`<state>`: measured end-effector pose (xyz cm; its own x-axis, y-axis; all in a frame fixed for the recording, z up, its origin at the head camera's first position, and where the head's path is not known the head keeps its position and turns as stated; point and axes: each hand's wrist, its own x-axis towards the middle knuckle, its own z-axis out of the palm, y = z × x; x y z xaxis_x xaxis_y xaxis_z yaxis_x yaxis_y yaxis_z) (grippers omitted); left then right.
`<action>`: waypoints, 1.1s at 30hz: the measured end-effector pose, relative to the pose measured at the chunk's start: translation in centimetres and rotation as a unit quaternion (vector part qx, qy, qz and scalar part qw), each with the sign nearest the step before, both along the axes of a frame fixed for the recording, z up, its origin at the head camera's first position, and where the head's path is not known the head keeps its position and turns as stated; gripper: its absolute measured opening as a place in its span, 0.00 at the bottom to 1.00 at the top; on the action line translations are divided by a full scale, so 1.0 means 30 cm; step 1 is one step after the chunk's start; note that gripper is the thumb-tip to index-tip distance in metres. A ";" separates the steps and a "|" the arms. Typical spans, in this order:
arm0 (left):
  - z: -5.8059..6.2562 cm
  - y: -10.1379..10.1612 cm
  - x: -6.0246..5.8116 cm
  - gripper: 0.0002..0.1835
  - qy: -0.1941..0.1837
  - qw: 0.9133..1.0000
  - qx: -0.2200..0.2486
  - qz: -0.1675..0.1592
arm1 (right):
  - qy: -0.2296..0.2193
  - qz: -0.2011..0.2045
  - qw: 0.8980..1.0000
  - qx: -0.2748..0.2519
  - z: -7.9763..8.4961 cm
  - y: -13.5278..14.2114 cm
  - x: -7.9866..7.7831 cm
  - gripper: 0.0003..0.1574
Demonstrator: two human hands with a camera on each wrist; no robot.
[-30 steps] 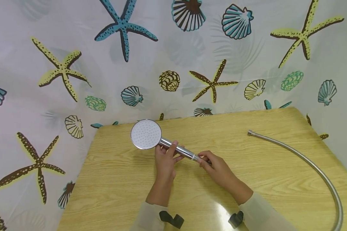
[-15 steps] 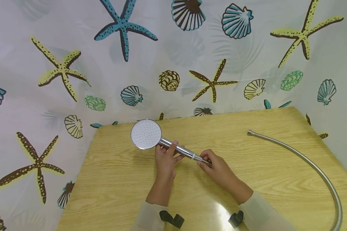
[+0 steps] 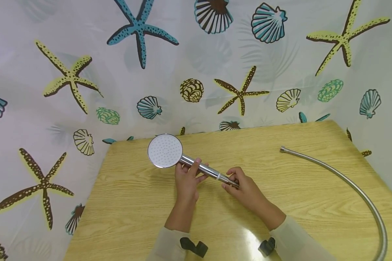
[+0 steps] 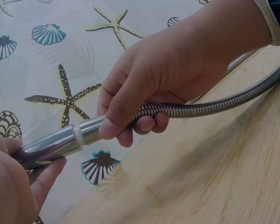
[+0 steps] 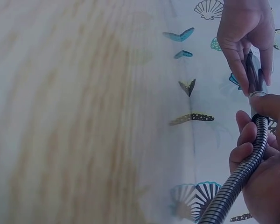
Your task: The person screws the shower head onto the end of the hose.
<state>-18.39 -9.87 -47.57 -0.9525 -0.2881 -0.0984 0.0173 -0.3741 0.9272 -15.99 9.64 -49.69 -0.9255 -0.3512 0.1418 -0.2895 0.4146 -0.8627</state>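
A chrome hand shower (image 3: 164, 150) with a round white spray face is held over the table, its face toward the head camera. My left hand (image 3: 186, 183) grips its handle (image 3: 207, 171), thumb on top and fingers beneath. At the handle's lower end, my right hand (image 3: 245, 190) holds the end of a ribbed metal shower hose (image 4: 200, 110). The right thumb presses on the smooth metal connector (image 4: 91, 129), with fingers curled under the hose. A pale ring (image 4: 78, 135) shows between handle and connector.
A length of metal hose (image 3: 339, 174) curves across the right side of the wood-grain table (image 3: 124, 203), with a small nut (image 3: 282, 149) at its far end. A curtain (image 3: 170, 76) printed with starfish and shells stands behind the table and along its sides.
My right fingers have loosened and shifted slightly around the connector, uncovering more of it. The left hand and the hand shower have stayed in place.
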 end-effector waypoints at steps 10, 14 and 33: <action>0.000 -0.004 -0.001 0.17 0.002 1.000 0.006 0.001 | -0.005 0.005 1.000 0.008 0.001 -0.001 0.004 0.15; 0.000 -0.004 0.000 0.18 0.002 1.000 0.003 -0.001 | -0.007 0.009 1.000 0.001 -0.001 0.000 0.004 0.20; -0.001 -0.006 0.002 0.20 0.001 1.000 -0.003 -0.004 | 0.000 -0.001 1.000 0.007 0.001 -0.003 0.004 0.19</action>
<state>-18.34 -10.05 -47.61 -0.9548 -0.2817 -0.0949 0.0166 -0.3691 0.9292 -15.87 9.55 -49.66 -0.9262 -0.3513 0.1372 -0.2889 0.4272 -0.8567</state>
